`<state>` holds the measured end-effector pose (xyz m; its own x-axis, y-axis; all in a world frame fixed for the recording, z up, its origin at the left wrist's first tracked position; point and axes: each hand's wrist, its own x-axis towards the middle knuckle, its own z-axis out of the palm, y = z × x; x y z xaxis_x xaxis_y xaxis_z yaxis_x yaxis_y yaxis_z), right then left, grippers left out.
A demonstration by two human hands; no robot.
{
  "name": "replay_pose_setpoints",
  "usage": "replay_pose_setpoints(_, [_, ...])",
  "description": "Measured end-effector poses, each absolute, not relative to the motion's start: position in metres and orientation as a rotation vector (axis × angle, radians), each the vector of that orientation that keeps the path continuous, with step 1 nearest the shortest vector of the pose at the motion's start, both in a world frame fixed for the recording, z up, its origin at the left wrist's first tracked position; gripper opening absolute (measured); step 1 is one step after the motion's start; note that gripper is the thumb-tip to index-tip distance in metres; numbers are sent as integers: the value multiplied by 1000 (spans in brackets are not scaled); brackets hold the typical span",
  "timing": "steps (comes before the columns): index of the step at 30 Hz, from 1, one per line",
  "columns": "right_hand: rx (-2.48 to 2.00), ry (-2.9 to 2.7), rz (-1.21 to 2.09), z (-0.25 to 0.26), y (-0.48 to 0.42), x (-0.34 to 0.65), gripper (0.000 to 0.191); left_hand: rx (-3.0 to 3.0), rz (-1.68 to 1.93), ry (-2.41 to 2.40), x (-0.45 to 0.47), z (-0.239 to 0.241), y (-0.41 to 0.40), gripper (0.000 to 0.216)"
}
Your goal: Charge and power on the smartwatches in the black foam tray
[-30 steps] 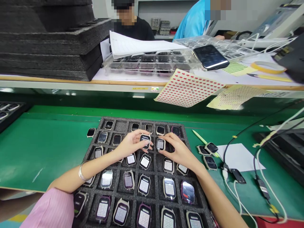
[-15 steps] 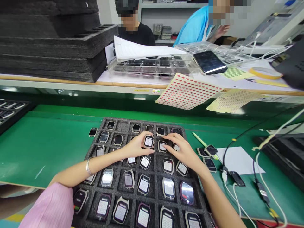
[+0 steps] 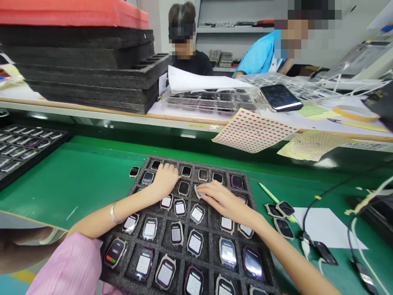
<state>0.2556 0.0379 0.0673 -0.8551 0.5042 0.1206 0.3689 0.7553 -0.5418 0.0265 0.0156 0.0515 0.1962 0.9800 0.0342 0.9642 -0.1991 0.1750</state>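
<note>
A black foam tray [image 3: 211, 227] holds several smartwatch bodies without straps, many with lit white screens. My left hand [image 3: 166, 181] is over the tray's far left part, back upward and fingers curled down into the slots; anything in them is hidden. Farther right, my right hand [image 3: 219, 198] pinches the edge of a pale-framed smartwatch [image 3: 198, 191], which sits tilted at its slot. Between the hands lies a dark-screened smartwatch [image 3: 184, 188]. In the near left corner, another smartwatch [image 3: 115, 253] shows red and green on its screen.
A loose watch [image 3: 134, 171] lies left of the tray. To the right are several watches [image 3: 284, 228], a green pen [image 3: 268, 192], white paper [image 3: 325, 229] and cables [image 3: 307, 205]. Foam trays [image 3: 92, 82] are stacked on the shelf, near a phone [image 3: 281, 98]. Two people sit opposite.
My left hand has let go of the lit watch and moved left over the far slots. My right hand has shifted left onto a watch. The view has tilted up and turned left.
</note>
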Motion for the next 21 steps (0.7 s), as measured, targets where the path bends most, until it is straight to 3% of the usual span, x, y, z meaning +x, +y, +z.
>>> replay_pose_setpoints(4, [-823,-2854,533,52,48,209,25,2286,213,1972,-1,39,8,16])
replay_pose_setpoints(12, [-1021,-2809,334,41,50,168,10,2110,517,1988,-8,26,0,28])
replay_pose_setpoints(16, [-887,-2705,521,49,41,169,16,1947,748,1907,-7,22,-14,23])
replay_pose_setpoints(21, [-859,-2224,1118,65,36,173,24,1674,1042,1629,-12,19,-21,21])
